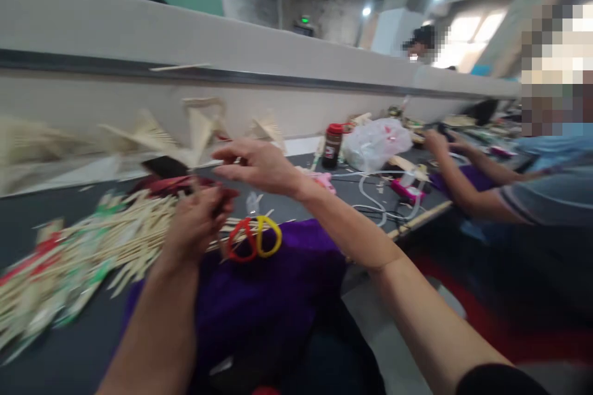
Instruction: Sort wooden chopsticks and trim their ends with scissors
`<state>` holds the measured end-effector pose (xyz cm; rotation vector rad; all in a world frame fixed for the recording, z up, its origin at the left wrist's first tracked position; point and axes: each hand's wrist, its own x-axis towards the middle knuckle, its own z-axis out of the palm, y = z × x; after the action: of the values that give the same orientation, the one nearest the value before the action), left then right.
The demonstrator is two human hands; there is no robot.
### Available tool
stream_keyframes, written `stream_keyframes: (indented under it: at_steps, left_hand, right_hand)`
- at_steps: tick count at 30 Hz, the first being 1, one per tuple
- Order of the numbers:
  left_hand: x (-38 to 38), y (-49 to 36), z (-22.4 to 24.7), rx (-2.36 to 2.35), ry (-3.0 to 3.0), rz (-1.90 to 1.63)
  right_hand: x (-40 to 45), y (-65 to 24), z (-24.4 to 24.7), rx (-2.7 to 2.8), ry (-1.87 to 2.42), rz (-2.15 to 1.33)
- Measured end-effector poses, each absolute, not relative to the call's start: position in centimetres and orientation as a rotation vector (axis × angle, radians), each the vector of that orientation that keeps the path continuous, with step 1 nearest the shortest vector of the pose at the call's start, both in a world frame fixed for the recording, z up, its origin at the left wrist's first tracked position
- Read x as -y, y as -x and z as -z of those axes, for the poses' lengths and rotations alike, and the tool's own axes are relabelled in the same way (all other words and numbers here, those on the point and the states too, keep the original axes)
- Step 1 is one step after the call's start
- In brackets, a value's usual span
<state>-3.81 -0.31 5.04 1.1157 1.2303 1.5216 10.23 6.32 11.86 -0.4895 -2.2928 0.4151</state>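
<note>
At frame left, wooden sticks (141, 237) slant up rightward toward the nearer left hand (204, 213), curled, its hold too blurred to tell; the right hand (259, 165), half open, looks empty near centre.

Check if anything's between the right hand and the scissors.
Only a small clear item, in the gap between the right hand and the scissors' handles as seen here. It looks low, so probably no block. Nothing covers the handles.

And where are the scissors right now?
In the head view, left of centre, the scissors are at the far edge of the purple cloth, lower than the right hand, right of the left hand.
</note>
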Motion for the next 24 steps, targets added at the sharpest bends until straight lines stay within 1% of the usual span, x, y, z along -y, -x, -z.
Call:
stream_keyframes:
  at_steps: [2, 6, 9, 13, 17, 21, 24]
  left_hand:
    - [0.3, 4.2, -4.4, -1.202, -1.125, -1.505]
    - [0.2, 4.7, -3.5, -0.993, -1.224, -1.435]
    - [0.6, 4.5, -3.4, -0.969, -1.275, -1.408]
    - [0.7, 4.3, -3.3, -0.962, -1.286, -1.403]
    - [0.1, 4.5, -3.2, -0.968, -1.339, -1.493]
    - [-0.6, 4.6, -3.2, -0.988, -1.323, -1.612]
    - [-0.8, 4.7, -3.0, -1.092, -1.238, -1.637]
  right_hand:
    - [-6.4, -8.9, -11.0, 2.258, 0.524, -0.636]
    - [-7.2, -8.1, -9.5, 2.205, 0.389, -1.195]
    - [-6.7, -8.0, -8.7, 2.173, 0.367, -1.358]
    - [-5.7, -7.4, -8.7, 2.142, 0.43, -1.282]
    - [-5.8, -8.2, -10.3, 2.1, 0.431, -1.138]
    - [-7.2, -11.1, -11.8, 1.972, 0.588, -0.825]
    - [-8.7, -12.6, -11.0, 1.964, 0.747, -0.568]
